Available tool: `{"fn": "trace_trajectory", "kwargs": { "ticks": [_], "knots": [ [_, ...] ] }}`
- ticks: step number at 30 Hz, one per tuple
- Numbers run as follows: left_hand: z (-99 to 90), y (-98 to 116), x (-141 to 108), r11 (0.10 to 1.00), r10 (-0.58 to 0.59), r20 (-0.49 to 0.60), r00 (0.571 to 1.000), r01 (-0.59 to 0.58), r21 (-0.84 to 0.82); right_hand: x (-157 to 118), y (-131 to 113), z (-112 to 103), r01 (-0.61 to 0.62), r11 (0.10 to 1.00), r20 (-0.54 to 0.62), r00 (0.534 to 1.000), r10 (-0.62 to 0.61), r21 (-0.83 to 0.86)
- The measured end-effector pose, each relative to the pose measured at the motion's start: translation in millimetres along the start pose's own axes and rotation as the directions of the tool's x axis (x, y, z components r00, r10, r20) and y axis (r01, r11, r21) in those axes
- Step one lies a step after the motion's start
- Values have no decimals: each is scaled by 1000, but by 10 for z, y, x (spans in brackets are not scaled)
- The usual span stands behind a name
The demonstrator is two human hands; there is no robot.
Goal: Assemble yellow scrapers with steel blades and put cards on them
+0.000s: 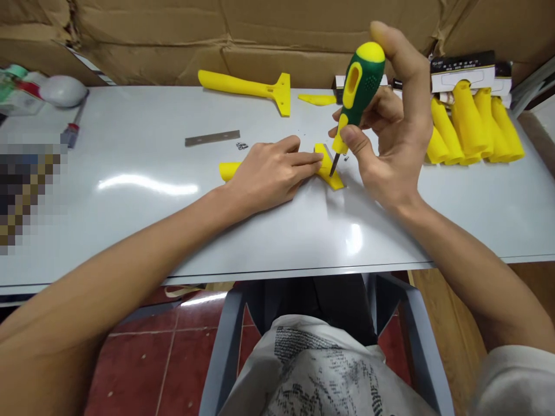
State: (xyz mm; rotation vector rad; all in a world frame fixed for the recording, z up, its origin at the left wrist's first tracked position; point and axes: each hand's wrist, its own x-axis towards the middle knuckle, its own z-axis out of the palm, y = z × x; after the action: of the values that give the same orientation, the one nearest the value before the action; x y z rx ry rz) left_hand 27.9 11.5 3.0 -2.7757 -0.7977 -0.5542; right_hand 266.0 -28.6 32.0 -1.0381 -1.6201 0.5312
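Note:
My left hand (272,173) lies over a yellow plastic scraper (335,181), its fingers pressing the handle down near the wide head. The handle's end sticks out left of the hand; the middle is hidden under it. My right hand (396,133) grips a green and yellow screwdriver (364,78), with the thumb low on the handle and a finger raised by its top. The screwdriver slants, and its tip meets the scraper head or hovers just over it; I cannot tell which. Left of the work lie a flat metal blade (212,138) and several small screws (241,146).
Another yellow scraper (243,86) lies at the back of the white table (143,231). Several yellow handles (470,124) are piled at right before printed boxes (463,74). Cardboard (269,34) lines the back. A second screwdriver (71,134) and a white rounded object (63,91) lie at left.

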Motion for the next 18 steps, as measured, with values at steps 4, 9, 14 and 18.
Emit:
{"fn": "trace_trajectory", "kwargs": {
  "ticks": [4,9,14,18],
  "knots": [
    [16,-7,2,998,29,-33,999,-27,53,190,140,-27,163,984,-174,974,-148,72],
    [17,5,6,984,89,-47,995,-80,160,462,357,-426,8,971,-96,995,-32,-240],
    [13,1,16,984,104,-14,994,-101,147,514,627,-667,-121,788,46,982,185,-604],
    [22,-23,13,976,152,-20,988,-147,160,468,768,-650,-103,722,131,957,260,-685]
  ]
}}
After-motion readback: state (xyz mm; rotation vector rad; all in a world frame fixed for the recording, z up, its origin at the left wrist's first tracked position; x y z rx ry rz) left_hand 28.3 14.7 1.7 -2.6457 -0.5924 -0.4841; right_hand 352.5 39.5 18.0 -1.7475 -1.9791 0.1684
